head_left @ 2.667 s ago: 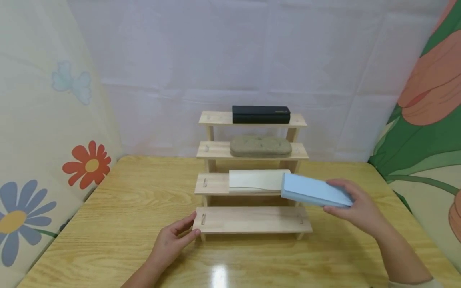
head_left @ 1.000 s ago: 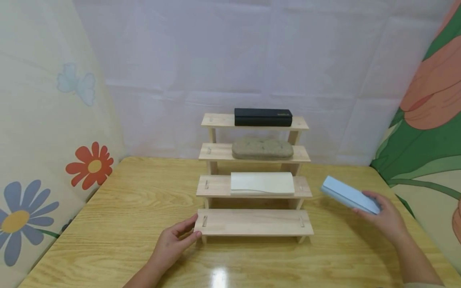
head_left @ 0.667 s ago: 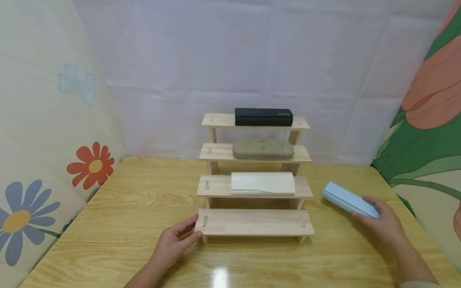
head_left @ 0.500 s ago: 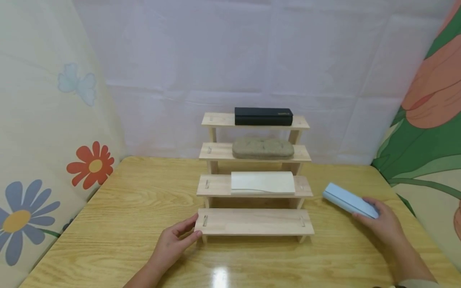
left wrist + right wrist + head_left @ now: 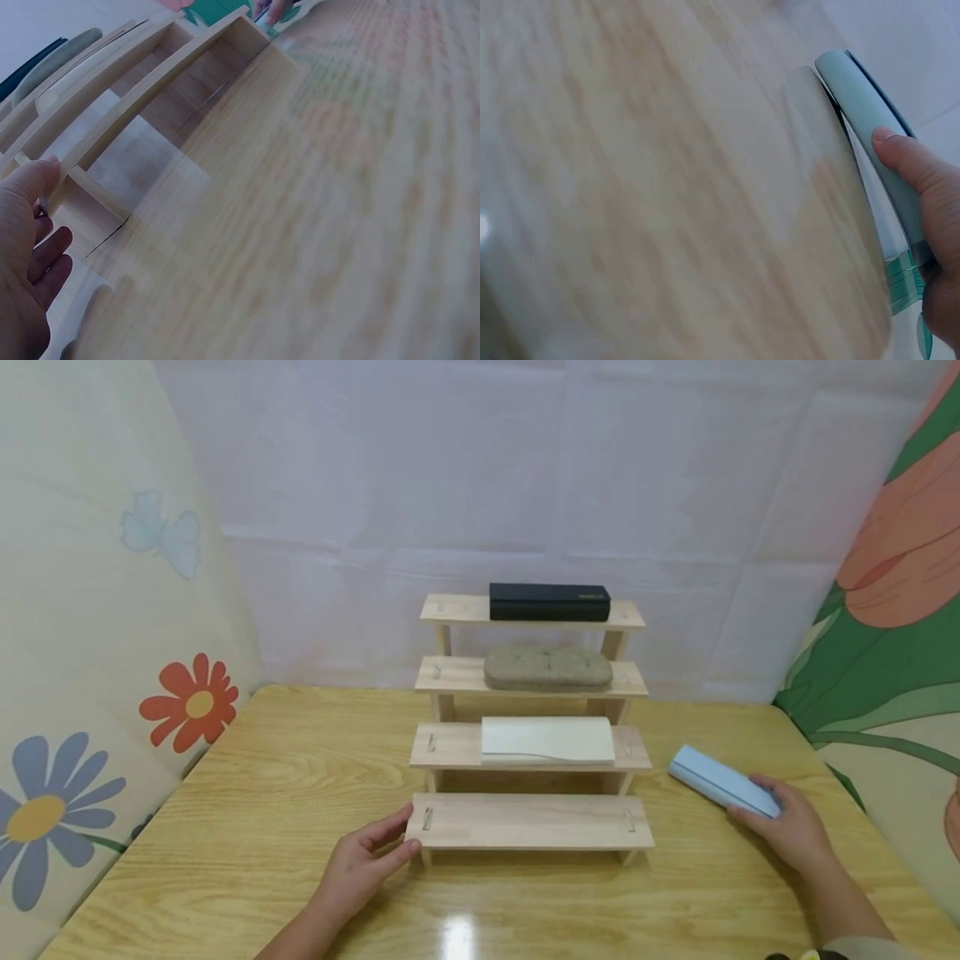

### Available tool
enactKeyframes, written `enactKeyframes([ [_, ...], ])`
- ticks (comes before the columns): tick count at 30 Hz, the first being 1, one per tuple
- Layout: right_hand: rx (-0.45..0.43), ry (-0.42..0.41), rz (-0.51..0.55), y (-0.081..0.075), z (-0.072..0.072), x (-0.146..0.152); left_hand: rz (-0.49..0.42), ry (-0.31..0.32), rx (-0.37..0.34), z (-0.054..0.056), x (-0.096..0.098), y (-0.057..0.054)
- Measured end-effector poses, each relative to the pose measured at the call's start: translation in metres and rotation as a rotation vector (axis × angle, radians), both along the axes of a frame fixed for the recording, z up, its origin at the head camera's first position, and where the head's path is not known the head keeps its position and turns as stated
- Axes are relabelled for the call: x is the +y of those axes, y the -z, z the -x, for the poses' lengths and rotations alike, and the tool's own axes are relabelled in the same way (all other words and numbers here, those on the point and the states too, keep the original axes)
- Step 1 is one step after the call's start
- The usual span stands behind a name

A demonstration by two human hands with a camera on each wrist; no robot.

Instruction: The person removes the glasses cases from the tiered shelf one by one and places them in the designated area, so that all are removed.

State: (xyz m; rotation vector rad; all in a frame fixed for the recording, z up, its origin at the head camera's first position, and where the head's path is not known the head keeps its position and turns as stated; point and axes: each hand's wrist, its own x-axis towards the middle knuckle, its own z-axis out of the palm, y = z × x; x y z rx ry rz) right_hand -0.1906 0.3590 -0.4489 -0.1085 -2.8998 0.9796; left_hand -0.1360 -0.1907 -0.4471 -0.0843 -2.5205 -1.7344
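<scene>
Blue and clamped only at its near end by the right hand (image 5: 791,827), the case (image 5: 716,779) right of the rack (image 5: 525,822) could twist loose if its free end snags the desk (image 5: 315,760) — the left hand (image 5: 360,866) pinches the rack.

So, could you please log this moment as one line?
left hand: holds pale wooden four-tier rack; right hand: grips light-blue oblong case; case: beside rack

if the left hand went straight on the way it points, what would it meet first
The left end of the lowest shelf; the left hand grips it there, so there seems to be no gap.
</scene>
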Motion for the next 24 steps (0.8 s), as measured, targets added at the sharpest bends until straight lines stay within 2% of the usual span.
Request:
enactKeyframes([
  [10,-0.022,-0.001,0.004,0.0043,0.0027,0.0023,0.001,0.013,0.035,0.0005,-0.0007,0.0001],
  [19,-0.004,0.005,0.004,0.007,0.0009,0.0011,0.011,-0.009,-0.013,0.0008,0.0001,0.0011],
  [24,0.005,0.008,0.013,0.0066,-0.001,0.0001,0.009,-0.007,-0.015,0.0002,-0.0001,0.0008],
])
